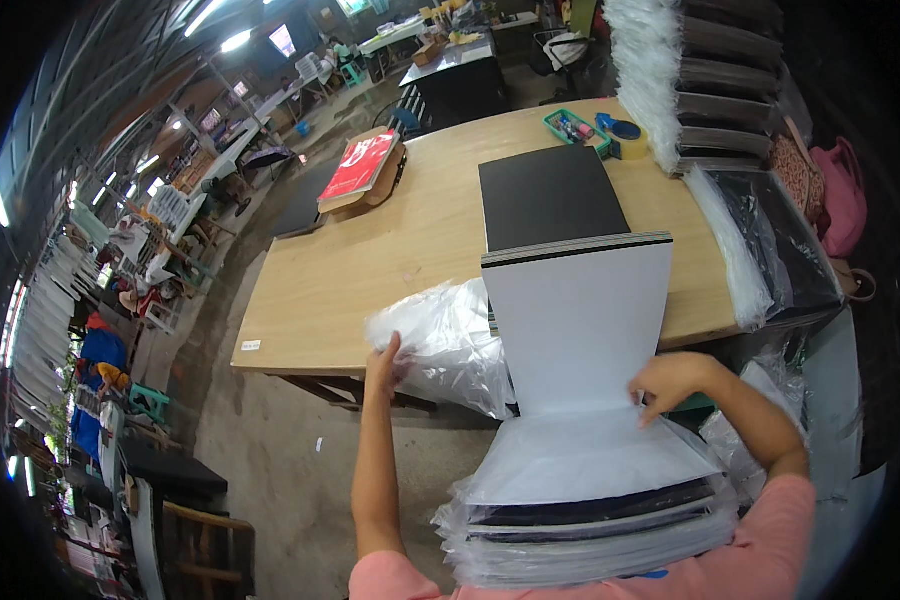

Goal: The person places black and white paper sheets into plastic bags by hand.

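Note:
My left hand [383, 366] is closed on the edge of a crumpled pile of clear plastic bags [450, 335] at the table's front edge. In front of me a white-faced panel [580, 320] stands tilted, its top edge showing dark layers. At its lower right side is my right hand [673, 384], its fingers bent and pinched together; what they hold is too small to make out. Below it, close to my body, lies a stack of dark boards in clear plastic sleeves [590, 510]. Behind the panel, a black board [555, 198] lies on the table.
The wooden table [370, 260] carries a red-and-white book [362, 165] at the far left, a green basket of pens [576, 130] and a tape dispenser [625, 138]. Plastic-sleeved boards [725, 90] rise in a tall stack at the right, near a pink bag [840, 195].

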`<state>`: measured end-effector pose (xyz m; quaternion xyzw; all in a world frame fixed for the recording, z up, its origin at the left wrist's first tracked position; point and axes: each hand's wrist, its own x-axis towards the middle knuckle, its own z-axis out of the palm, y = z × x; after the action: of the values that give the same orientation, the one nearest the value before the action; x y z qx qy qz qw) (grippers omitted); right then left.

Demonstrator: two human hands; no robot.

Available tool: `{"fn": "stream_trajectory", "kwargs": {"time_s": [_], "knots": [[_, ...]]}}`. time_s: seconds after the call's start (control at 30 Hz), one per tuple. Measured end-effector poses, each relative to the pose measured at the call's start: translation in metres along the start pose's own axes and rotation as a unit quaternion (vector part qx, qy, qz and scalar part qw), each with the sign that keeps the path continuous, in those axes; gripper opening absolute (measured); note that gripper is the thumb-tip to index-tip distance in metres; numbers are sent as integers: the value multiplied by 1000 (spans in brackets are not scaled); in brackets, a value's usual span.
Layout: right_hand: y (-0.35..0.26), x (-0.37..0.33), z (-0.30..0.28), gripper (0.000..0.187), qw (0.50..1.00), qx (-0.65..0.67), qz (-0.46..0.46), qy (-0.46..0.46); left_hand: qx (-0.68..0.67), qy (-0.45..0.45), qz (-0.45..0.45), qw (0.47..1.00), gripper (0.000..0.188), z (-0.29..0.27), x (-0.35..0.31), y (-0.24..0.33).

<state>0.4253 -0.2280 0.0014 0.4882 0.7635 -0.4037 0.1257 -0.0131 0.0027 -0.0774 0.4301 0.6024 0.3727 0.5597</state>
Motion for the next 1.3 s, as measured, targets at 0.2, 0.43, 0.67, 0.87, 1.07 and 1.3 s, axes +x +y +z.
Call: {"fn": "stream_trajectory", "kwargs": {"time_s": [0.2, 0.43, 0.67, 0.87, 1.07, 1.3], "knots": [[-113, 81, -101, 31, 917, 37, -274, 288, -116, -25, 230, 966, 22, 26, -4, 44], [-138, 238, -163, 79, 922, 44, -204, 325, -136, -116, 389, 904, 23, 29, -28, 50], [-163, 238, -136, 92, 902, -31, -186, 389, -156, -120, 323, 926, 23, 8, -36, 54], [-132, 272, -116, 35, 889, 7, -198, 413, -175, -127, 337, 916, 69, 22, -53, 42], [-140, 276, -117, 26, 849, 69, -218, 476, 231, 179, 288, 912, 72, 16, -40, 17], [-145, 268, -115, 33, 833, -16, -290, 470, -8, 67, 426, 902, 62, 14, -42, 17]]}}
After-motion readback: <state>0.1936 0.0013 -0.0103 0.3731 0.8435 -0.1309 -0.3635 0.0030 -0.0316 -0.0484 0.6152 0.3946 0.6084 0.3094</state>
